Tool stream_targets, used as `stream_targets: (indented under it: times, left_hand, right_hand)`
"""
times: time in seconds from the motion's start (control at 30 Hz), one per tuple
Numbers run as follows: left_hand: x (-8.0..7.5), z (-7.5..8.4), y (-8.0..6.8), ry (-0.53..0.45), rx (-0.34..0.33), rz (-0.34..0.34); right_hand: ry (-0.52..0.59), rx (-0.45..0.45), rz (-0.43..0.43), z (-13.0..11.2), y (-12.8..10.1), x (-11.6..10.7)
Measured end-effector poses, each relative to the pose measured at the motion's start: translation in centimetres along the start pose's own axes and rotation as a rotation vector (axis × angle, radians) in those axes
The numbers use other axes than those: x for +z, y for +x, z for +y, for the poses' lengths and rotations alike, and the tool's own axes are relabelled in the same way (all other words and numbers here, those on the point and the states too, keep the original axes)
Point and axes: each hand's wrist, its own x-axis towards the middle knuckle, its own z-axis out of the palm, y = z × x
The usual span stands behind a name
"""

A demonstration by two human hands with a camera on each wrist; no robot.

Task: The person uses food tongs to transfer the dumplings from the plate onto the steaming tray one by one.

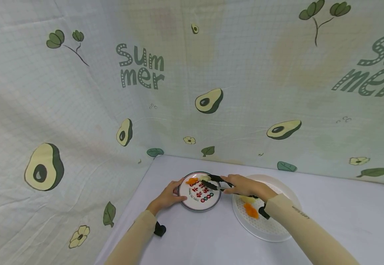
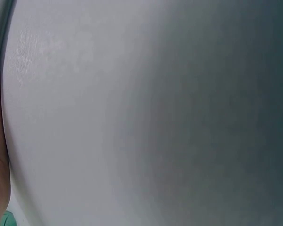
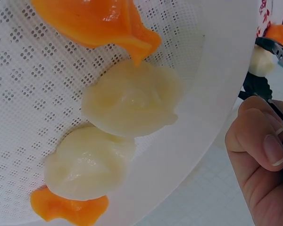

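- On the upper part of the round printed plate [image 1: 192, 200], a pale dumpling [image 1: 204, 177] is between the tips of black tongs [image 1: 210, 185]; whether they squeeze it, I cannot tell.
- Just to its left, 1 orange dumpling [image 1: 192, 181] rests on this same plate.
- The right hand [image 1: 240, 184] grips the tongs, its fingers bent around the handles.
- The left hand [image 1: 168, 197] holds the plate by its left rim, with thumb and fingers at the edge.
- It seems the step in hand is placing the pale dumpling; the next move probably calls for opening the tongs gently, so nothing sticks or slides.
- Right of the plate, a white perforated tray [image 1: 261, 230] carries 2 more pale dumplings [image 3: 132, 99] and 2 more orange dumplings [image 3: 99, 23].
- Plate and tray stand on a white table [image 1: 178, 235].
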Motion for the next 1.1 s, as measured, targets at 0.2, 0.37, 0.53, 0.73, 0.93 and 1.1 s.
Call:
stream_targets:
  times: [0.2, 0.37, 0.53, 0.73, 0.93, 1.1]
  left_hand:
    - [0.1, 0.2, -0.1, 0.007, -0.004, 0.004]
    - [0.1, 0.4, -0.1, 0.009, -0.015, 0.004]
    - [0.0, 0.3, 0.0, 0.007, -0.018, 0.006]
    - [0.0, 0.2, 0.0, 0.02, -0.01, 0.004]
    - [0.1, 0.2, 0.0, 0.014, -0.019, 0.006]
    - [0.1, 0.2, 0.0, 0.024, -0.019, 0.006]
  right_hand:
    - [0.011, 0.002, 0.007, -0.1, -0.2, 0.0]
    - [0.017, 0.017, 0.024, -0.3, -0.7, -0.3]
    - [0.005, 0.015, 0.029, -0.3, -1.3, -0.6]
    - [0.004, -0.006, 0.032, -0.3, -2.1, -1.0]
    - [0.005, -0.007, 0.038, -0.4, -3.1, -1.1]
    - [0.023, -0.004, 0.047, -0.5, -4.2, -1.2]
